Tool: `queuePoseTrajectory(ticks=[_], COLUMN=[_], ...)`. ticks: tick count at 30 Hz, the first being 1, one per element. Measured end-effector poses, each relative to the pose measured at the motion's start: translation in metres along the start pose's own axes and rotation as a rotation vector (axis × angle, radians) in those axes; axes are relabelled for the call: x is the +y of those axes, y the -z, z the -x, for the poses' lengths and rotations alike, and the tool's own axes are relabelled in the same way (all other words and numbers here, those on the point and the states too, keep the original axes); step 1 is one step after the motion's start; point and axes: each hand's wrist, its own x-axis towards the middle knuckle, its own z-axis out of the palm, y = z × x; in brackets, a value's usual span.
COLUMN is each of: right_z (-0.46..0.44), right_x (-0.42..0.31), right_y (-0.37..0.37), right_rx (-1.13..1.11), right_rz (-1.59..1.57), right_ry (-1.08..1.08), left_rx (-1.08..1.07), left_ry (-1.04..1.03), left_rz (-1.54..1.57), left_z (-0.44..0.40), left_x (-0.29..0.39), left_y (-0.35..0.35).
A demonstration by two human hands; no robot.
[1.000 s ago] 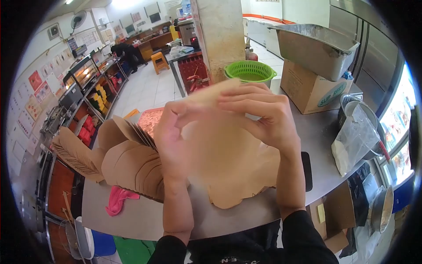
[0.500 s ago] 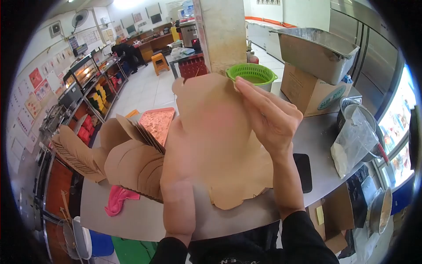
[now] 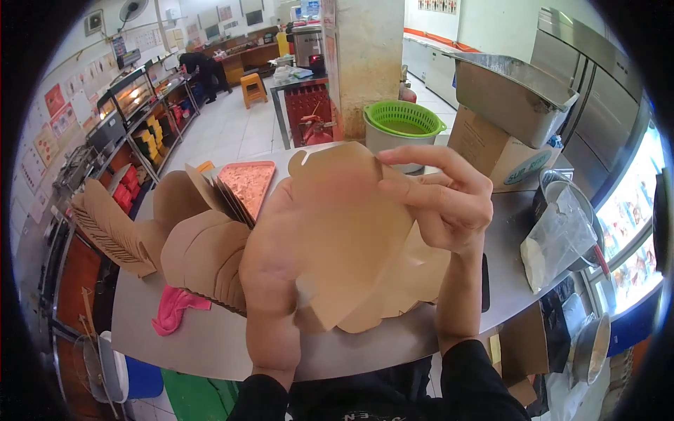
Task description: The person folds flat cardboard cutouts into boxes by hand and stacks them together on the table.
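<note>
A brown cardboard box blank [image 3: 351, 231], partly blurred, is held up in front of me with a curved flap at its top. My left hand [image 3: 270, 231] grips its left side, the fingers mostly hidden behind the board. At the upper right edge, my right hand [image 3: 446, 196] pinches the flap between bent fingers. Below and behind it on the table lie more flat cardboard blanks [image 3: 400, 309]. To my left stand nested stacks of formed cardboard pieces [image 3: 203, 252], close to my left forearm.
On the grey table [image 3: 175, 358] are a pink cloth [image 3: 175, 309] and a reddish tray [image 3: 246, 184]. A green basket [image 3: 404, 118] sits in a pot at the back. At right are a metal tub [image 3: 516, 88] on a carton [image 3: 484, 147] and a plastic bag [image 3: 558, 235].
The held cardboard has turned and dropped slightly, and its lower corner now shows. My right fingers have shifted from lying along the edge to a bent pinch. The view has moved a little.
</note>
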Motion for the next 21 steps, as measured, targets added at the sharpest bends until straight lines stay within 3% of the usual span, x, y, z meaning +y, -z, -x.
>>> queuePoseTrajectory(ticks=[6,10,17,19,21], right_z=[0.008,-0.003,-0.005,0.001,-0.007], right_x=[-0.001,0.004,0.000,0.002,-0.005], right_y=[0.000,-0.002,-0.003,0.012,0.008], right_rx=[0.074,0.080,0.068,-0.065,-0.028], right_rz=[0.061,-0.033,0.051,-0.156,-0.212], right_ry=[0.006,0.162,0.161,-0.152,-0.276], left_rx=[0.030,-0.002,0.003,0.010,0.015], left_ry=[0.032,-0.084,-0.234,-0.235,-0.238], left_rz=[0.032,-0.035,0.017,-0.154,-0.310], left_z=[0.006,0.005,0.001,-0.004,-0.013], left_x=[-0.002,-0.003,0.000,-0.007,-0.009], left_y=[-0.004,-0.007,-0.015,-0.001,0.010])
